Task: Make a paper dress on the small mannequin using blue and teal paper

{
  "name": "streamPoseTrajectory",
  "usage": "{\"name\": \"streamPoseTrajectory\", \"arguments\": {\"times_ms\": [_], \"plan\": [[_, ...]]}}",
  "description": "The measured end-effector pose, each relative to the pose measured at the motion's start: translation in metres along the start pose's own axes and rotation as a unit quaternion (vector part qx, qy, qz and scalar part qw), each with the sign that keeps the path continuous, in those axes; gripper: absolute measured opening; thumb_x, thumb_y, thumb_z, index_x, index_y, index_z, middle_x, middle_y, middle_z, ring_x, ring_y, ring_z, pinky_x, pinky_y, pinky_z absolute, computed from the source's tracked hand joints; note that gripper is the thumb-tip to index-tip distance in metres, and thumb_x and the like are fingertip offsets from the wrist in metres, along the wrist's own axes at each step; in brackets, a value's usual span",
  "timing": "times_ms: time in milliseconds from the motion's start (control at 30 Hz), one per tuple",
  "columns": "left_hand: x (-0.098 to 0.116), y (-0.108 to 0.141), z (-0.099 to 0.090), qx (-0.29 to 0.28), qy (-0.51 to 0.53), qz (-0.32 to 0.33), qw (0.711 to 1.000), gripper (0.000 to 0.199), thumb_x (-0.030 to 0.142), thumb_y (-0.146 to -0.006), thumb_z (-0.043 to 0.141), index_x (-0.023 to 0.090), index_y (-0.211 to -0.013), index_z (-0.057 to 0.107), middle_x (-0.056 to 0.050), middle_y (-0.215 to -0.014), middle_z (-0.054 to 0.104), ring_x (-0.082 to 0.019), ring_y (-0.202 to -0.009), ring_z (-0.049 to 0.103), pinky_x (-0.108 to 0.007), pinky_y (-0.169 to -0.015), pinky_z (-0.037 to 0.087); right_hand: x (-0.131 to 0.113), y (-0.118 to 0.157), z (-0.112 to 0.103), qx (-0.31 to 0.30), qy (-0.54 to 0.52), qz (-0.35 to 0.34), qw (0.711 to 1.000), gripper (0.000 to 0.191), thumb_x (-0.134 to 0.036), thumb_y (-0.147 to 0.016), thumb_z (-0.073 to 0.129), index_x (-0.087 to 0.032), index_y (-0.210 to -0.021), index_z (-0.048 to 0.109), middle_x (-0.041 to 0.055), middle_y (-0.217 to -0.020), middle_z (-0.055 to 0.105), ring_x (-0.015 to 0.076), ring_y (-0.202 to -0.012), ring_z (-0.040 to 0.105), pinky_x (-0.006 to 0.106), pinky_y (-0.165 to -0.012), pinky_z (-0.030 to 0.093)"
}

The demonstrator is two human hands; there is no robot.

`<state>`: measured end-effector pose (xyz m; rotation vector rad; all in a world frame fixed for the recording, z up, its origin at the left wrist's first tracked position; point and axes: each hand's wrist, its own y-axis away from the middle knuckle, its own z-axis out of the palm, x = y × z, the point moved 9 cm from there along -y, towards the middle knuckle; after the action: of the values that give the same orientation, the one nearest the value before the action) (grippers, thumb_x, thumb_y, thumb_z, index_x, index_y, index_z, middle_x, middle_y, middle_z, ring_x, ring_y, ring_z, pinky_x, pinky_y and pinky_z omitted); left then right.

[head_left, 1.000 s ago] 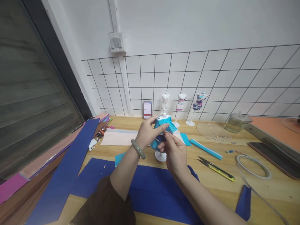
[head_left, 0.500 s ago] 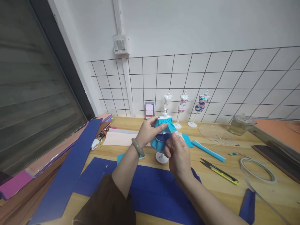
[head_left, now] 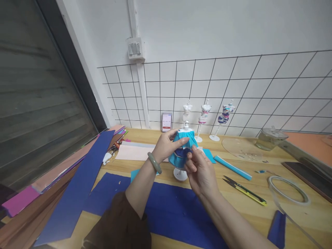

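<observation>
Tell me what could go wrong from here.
The left hand has its thumb across the pleated light-blue layer on the miniature dress form; firm pressure might flatten the pleats. The right hand is at that layer's lower edge, so a hard tug could shift it. The thread snips lie blades apart near that hand and might nick it.

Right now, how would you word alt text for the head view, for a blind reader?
The left hand holds a small mannequin dressed in turquoise and blue, the right hand at its pleated frill. Behind stand three more mannequins and a phone; snips lie to the right.
</observation>
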<state>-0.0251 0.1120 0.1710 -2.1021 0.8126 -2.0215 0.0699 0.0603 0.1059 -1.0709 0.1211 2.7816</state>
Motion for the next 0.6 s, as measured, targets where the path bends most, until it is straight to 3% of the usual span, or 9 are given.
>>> {"name": "streamPoseTrajectory", "arguments": {"times_ms": [267, 600], "plan": [[-0.002, 0.000, 0.000, -0.004, -0.003, -0.004, 1.000, 0.043, 0.038, -0.073, 0.068, 0.013, -0.107, 0.060, -0.009, -0.097, 0.065, -0.019, -0.090, 0.060, -0.030, -0.080, 0.047, -0.001, -0.008, -0.007, 0.011, 0.070, -0.037, 0.997, 0.036, -0.039, -0.059, 0.080, -0.016, -0.065, 0.053, -0.0036, -0.058, 0.061, 0.0004, -0.032, 0.035, 0.016, -0.033, 0.025], [0.001, 0.001, 0.003, -0.034, -0.024, 0.009, 0.999, 0.044, 0.037, -0.074, 0.068, 0.013, -0.109, 0.059, -0.009, -0.098, 0.065, -0.019, -0.090, 0.059, -0.031, -0.083, 0.047, -0.001, -0.009, -0.006, -0.011, 0.088, -0.055, 0.994, 0.033, -0.036, -0.064, 0.077, -0.017, -0.077, 0.053, -0.0035, -0.059, 0.064, 0.0024, -0.030, 0.040, 0.016, -0.032, 0.027]]}}
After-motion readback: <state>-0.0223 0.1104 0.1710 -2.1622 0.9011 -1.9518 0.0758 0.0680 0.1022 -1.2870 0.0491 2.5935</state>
